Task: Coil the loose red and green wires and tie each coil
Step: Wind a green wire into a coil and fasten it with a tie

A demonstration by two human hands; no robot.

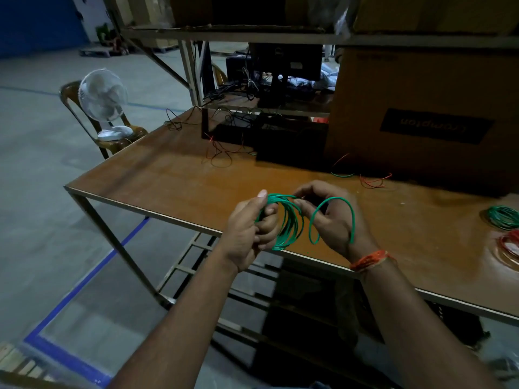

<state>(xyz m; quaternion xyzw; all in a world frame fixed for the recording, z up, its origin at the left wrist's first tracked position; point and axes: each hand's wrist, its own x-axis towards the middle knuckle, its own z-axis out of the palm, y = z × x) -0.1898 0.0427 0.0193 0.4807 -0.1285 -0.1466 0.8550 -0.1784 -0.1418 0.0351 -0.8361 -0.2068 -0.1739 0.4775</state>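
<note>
A green wire coil [290, 224] of several loops hangs above the near edge of the brown table [174, 175]. My left hand [252, 228] grips the coil's left side, thumb on top. My right hand [331, 214] pinches the wire at the coil's top, and the loose green tail [334, 200] arcs over that hand and ends near my wrist. A finished green coil [504, 217] and a red coil [509, 245] lie at the table's right edge. Loose red and green wire pieces [373, 181] lie near the cardboard box.
A large cardboard box [421, 113] stands at the back right. Dark boxes and tangled thin wires [222, 153] sit at the back of the table. A white fan [102, 99] rests on a chair to the left. A shelf frame [252, 35] rises above.
</note>
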